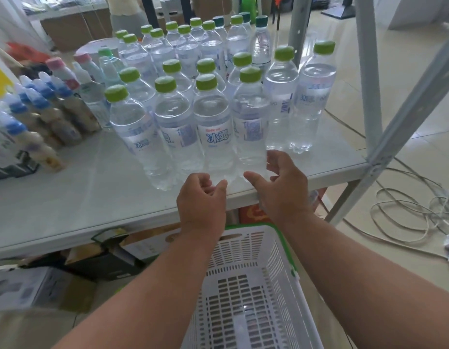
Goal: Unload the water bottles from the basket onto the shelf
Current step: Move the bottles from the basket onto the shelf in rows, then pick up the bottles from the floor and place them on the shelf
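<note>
The water bottles (213, 122), green-capped, are stood upright in rows on the shelf (80, 197), the nearest row close to its near edge. Both hands are held just in front of that row, gripping nothing: the left hand (202, 197) with fingers loosely curled, the right hand (284, 187) with fingers spread. The white basket (243, 285) is seen below the forearms, no bottles visible inside.

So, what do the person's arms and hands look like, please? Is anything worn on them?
Both forearms are bare as far as the picture shows: no sleeves, gloves, watch or rings are visible. The left hand and the right hand carry no markings that can be seen.
</note>
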